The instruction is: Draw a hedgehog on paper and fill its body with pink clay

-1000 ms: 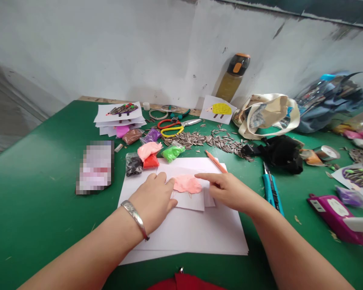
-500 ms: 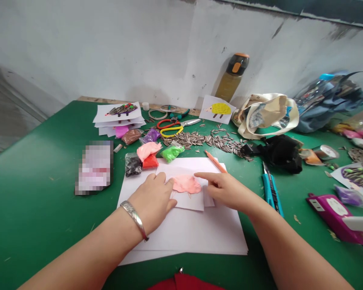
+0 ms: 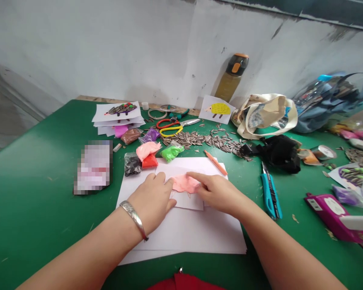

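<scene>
- Resting left hand (image 3: 154, 197): fingers close, thumb apart, gripping nothing visible, at the pink clay (image 3: 183, 184).
- Right hand (image 3: 219, 191): index extended over the clay, others curled; grip unclear.
- Clay lies between the 2 hands on small paper (image 3: 189, 203), toward the tabletop's (image 3: 33, 181) near edge.

Soft light, faint shadows, blurred right edge

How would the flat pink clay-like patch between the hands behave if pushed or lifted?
The flat pink clay-like patch would probably dent when pushed; its uneven surface looks soft. Lifted, it would likely sag or tear, since it looks thin. It may also cling to the small white paper sheet it lies flat on.
</scene>
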Tool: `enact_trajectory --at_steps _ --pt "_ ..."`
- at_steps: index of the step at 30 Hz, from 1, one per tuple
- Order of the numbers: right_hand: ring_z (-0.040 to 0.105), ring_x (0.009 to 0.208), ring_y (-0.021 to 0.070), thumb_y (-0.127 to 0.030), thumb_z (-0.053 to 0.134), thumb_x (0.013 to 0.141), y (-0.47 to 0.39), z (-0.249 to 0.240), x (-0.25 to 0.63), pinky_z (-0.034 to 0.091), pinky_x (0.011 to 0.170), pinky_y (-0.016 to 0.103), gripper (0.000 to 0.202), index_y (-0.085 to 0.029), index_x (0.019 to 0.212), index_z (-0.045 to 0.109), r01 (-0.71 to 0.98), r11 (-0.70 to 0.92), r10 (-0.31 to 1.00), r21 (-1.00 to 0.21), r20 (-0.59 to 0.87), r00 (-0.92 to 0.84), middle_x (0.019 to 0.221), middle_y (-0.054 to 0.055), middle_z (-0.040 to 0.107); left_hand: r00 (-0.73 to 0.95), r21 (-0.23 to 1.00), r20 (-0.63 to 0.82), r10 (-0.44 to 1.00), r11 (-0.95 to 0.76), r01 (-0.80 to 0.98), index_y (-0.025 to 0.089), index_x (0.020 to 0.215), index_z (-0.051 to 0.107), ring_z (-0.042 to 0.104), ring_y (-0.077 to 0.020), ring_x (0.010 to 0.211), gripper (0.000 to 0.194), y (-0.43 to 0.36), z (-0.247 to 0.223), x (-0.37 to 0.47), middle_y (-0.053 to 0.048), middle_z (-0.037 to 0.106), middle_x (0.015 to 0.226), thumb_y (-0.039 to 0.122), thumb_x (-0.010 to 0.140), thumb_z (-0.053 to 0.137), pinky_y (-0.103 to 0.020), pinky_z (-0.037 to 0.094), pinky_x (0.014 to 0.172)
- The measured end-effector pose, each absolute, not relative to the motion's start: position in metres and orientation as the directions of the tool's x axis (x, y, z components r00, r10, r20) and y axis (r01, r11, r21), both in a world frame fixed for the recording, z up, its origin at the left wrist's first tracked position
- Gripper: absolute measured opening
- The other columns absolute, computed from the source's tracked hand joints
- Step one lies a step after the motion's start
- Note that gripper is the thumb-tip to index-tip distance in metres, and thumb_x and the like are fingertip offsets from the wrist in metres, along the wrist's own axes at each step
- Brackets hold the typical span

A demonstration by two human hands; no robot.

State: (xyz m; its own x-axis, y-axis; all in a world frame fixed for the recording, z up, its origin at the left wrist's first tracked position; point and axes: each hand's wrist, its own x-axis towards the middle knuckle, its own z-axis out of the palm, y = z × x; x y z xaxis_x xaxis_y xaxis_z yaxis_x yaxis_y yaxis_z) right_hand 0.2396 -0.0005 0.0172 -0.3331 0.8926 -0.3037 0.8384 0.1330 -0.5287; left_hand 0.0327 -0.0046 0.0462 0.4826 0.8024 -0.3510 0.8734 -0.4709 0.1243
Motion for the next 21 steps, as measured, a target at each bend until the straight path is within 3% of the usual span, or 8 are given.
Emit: enact_trajectory --at_steps 7,11,14,19,21 --pt "0.064 0.084 0.0192 -0.021 0.04 0.084 0.001 0.014 0.236 0.041 0.065 0.026 0.056 -0.037 0.137 0.049 0.846 0.122 0.898 -0.519 -0.304 -0.317 0.103 0.001 0.072 0.488 0.129 -0.341 0.803 -0.474 0.871 0.012 0.106 0.062 0.054 -0.028 0.086 0.027 -0.004 0.045 0.033 -0.013 0.057 0.097 0.028 0.088 0.051 -0.04 0.043 0.077" --pt "0.064 0.094 0.022 -0.019 0.041 0.082 0.003 0.014 0.234 0.042 0.072 0.029 0.056 -0.038 0.133 0.053 0.853 0.155 0.896 -0.499 -0.292 -0.334 0.113 0.001 0.071 0.485 0.124 -0.35 0.801 -0.473 0.872 0.012 0.108 0.061 0.054 -0.0283 0.087 0.028 -0.004 0.045 0.033 -0.013 0.057 0.097 0.028 0.088 0.051 -0.04 0.043 0.078" --pt "0.064 0.096 0.0224 -0.019 0.041 0.083 0.003 0.014 0.233 0.043 0.075 0.03 0.054 -0.038 0.131 0.055 0.847 0.161 0.892 -0.507 -0.293 -0.345 0.113 0.0 0.071 0.482 0.123 -0.347 0.804 -0.471 0.874 0.012 0.107 0.061 0.053 -0.0276 0.086 0.027 -0.005 0.045 0.033 -0.013 0.057 0.097 0.028 0.088 0.051 -0.039 0.043 0.078" --pt "0.065 0.092 0.0213 -0.019 0.042 0.083 0.003 0.017 0.228 0.042 0.069 0.027 0.06 -0.037 0.14 0.045 0.849 0.138 0.897 -0.509 -0.299 -0.325 0.113 0.003 0.071 0.486 0.121 -0.347 0.802 -0.475 0.871 0.012 0.109 0.061 0.053 -0.0266 0.086 0.028 -0.005 0.046 0.033 -0.012 0.057 0.096 0.029 0.088 0.051 -0.039 0.044 0.079" --pt "0.065 0.089 0.0218 -0.021 0.041 0.084 0.003 0.018 0.226 0.041 0.067 0.027 0.057 -0.037 0.137 0.049 0.858 0.173 0.891 -0.483 -0.295 -0.345 0.109 0.003 0.072 0.486 0.121 -0.343 0.804 -0.476 0.871 0.012 0.106 0.061 0.053 -0.0267 0.086 0.027 -0.004 0.046 0.033 -0.012 0.057 0.096 0.029 0.088 0.051 -0.039 0.044 0.079"
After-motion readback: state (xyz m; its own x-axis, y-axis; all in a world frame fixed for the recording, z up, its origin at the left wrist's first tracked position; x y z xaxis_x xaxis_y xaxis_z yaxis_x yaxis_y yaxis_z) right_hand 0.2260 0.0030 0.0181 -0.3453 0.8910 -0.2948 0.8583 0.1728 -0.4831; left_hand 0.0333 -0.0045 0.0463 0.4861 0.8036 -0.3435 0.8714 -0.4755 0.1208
